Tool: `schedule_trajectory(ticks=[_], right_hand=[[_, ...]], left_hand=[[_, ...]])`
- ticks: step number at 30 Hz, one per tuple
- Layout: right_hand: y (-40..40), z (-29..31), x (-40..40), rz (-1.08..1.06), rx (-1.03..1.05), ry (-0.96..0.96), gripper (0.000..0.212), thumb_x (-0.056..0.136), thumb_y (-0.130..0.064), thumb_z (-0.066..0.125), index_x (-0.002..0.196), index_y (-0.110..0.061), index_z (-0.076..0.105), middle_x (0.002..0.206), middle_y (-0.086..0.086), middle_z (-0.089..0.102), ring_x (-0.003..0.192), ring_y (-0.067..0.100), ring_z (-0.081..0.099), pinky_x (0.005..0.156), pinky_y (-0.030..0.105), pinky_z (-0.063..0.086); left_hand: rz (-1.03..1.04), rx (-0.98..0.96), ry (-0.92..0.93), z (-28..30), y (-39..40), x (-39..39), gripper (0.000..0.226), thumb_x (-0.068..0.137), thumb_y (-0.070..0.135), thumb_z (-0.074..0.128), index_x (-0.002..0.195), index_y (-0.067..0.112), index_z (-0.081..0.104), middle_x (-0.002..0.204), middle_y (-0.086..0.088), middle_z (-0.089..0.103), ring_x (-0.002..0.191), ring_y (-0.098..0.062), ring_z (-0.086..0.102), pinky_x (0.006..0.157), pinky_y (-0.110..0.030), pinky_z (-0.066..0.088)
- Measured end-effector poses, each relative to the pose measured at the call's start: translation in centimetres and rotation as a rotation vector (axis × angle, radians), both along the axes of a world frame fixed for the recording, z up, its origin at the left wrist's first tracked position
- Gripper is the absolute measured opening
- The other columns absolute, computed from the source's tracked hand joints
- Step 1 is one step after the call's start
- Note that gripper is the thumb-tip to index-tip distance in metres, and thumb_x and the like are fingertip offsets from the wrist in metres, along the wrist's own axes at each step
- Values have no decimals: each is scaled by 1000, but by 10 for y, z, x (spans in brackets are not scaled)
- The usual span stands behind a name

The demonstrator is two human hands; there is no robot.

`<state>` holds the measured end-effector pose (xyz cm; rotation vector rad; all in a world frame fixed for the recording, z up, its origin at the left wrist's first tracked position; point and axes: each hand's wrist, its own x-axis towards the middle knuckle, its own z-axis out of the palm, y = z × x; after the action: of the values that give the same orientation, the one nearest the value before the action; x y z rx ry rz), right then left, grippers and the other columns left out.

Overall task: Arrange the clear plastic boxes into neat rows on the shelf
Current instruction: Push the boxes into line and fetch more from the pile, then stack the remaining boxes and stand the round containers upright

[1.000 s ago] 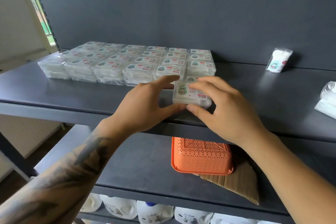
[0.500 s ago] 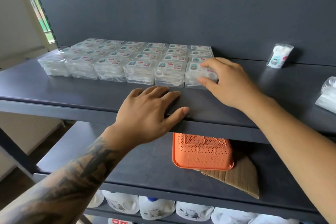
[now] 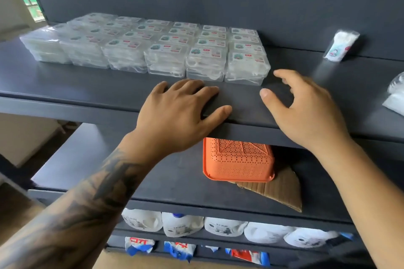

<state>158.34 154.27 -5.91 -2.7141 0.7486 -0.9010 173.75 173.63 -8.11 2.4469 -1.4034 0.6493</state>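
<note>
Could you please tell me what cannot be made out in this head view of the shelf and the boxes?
- Label print on the clear boxes: too small and blurred.
- Far-left boxes: smeared by blur, so their count is unclear.
- White packets: cut off by the right edge.
- Orange basket: its back is hidden under the shelf.
- Cardboard: partly hidden under the basket.

clear plastic boxes (image 3: 153, 48), stacked rows, shelf (image 3: 87, 87)

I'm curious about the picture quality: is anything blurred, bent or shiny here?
Head view: right hand slightly smeared; the far left clear plastic boxes go soft and catch window glare; the wide lens tilts the shelf edge.
</note>
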Motion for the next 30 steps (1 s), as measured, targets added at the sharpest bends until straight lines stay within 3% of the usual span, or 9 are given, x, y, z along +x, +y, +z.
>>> schedule_trajectory(ticks=[3, 7, 13, 23, 26, 30], right_hand=[[8, -9, -2, -90, -90, 22, 44, 100, -54, 48, 134, -31, 62, 129, 2, 69, 114, 33, 63, 83, 40, 51], [5, -11, 1, -95, -100, 61, 42, 99, -55, 47, 128, -33, 67, 133, -4, 66, 116, 28, 62, 87, 38, 51], [3, -4, 4, -96, -97, 188, 60, 98, -61, 41, 148, -30, 47, 143, 5, 59, 127, 37, 54, 102, 48, 44], [-5, 6, 1, 73, -52, 311, 65, 98, -64, 34, 158, -40, 25, 164, -2, 31, 143, 37, 38, 110, 55, 32], [-6, 6, -4, 110, -36, 326, 67, 97, -68, 31, 158, -40, 25, 163, 1, 34, 144, 37, 37, 113, 55, 29], [-9, 0, -42, 165, -49, 350, 67, 98, -72, 23, 154, -37, 38, 161, 2, 39, 147, 32, 34, 115, 53, 26]], left_hand=[[-5, -38, -8, -5, -2, 1, 67, 98, 75, 22, 138, 35, 59, 139, 9, 61, 131, -17, 56, 103, -45, 45], [-6, -68, -22, -8, -4, 2, 67, 98, 73, 24, 136, 32, 62, 137, 7, 63, 129, -19, 58, 99, -44, 47], [25, -77, -5, -9, -6, -6, 64, 100, 69, 24, 139, 32, 59, 141, 8, 61, 135, -15, 53, 99, -44, 46], [217, 16, 117, 0, -10, -39, 66, 99, 68, 15, 152, 40, 43, 160, 11, 42, 150, -14, 33, 116, -51, 31], [270, 64, 140, 3, -14, -61, 65, 101, 65, 17, 150, 33, 44, 156, 7, 46, 144, -19, 38, 112, -50, 31], [247, 99, 129, 6, -27, -107, 60, 103, 64, 24, 141, 26, 50, 144, 0, 54, 137, -23, 44, 108, -48, 34]])
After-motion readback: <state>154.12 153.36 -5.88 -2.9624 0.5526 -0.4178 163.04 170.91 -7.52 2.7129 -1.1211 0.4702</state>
